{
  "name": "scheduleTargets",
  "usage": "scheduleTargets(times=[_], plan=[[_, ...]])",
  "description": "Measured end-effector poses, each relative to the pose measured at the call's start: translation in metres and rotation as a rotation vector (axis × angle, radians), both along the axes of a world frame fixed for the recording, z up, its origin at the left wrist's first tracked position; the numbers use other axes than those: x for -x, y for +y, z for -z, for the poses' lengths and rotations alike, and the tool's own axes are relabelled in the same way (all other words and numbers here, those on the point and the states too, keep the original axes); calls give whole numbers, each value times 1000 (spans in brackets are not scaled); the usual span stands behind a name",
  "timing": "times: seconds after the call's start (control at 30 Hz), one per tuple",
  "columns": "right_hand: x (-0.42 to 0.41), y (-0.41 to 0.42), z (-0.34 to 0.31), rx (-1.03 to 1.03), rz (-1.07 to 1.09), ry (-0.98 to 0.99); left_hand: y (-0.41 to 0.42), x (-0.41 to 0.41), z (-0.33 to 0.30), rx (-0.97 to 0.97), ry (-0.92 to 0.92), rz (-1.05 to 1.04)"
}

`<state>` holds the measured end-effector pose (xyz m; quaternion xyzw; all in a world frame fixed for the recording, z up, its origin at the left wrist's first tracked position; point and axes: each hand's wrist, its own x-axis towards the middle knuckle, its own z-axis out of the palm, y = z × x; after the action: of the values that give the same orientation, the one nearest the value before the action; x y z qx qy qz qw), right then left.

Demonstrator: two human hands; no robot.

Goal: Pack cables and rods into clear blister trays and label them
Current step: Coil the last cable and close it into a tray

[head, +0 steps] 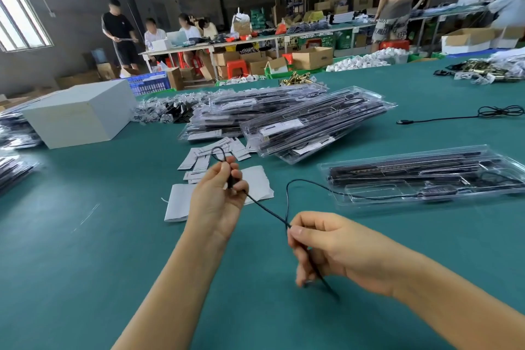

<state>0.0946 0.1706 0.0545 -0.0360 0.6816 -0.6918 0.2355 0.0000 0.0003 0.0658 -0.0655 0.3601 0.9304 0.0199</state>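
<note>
A thin black cable (265,209) stretches between both hands above the green table (85,250). My left hand (218,199) grips one end of it, with a small loop sticking up past the fingers. My right hand (326,247) pinches the cable lower down, and a doubled length hangs below the fingers. From there the cable arcs right into an open clear blister tray (369,199) that holds black rods and a small black module (439,190). Paper labels (204,158) lie scattered beyond my left hand.
Stacks of filled blister trays (298,119) lie in the middle of the table. A white box (82,113) stands at the left, a loose black cable (454,115) at the right. White paper sheets (181,202) lie under my left hand. People work at far tables.
</note>
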Motion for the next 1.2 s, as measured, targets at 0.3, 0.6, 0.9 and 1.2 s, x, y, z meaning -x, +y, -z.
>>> scheduleTargets(times=[0.3, 0.6, 0.9, 1.2], plan=[[2, 10, -1, -912, 156, 815, 10, -14, 18, 941, 293, 59], [27, 39, 3, -914, 384, 935, 20, -24, 18, 997, 227, 572], [38, 49, 11, -824, 436, 959, 19, -24, 14, 796, 34, 747], [37, 50, 8, -727, 473, 992, 20, -25, 11, 648, -53, 919]])
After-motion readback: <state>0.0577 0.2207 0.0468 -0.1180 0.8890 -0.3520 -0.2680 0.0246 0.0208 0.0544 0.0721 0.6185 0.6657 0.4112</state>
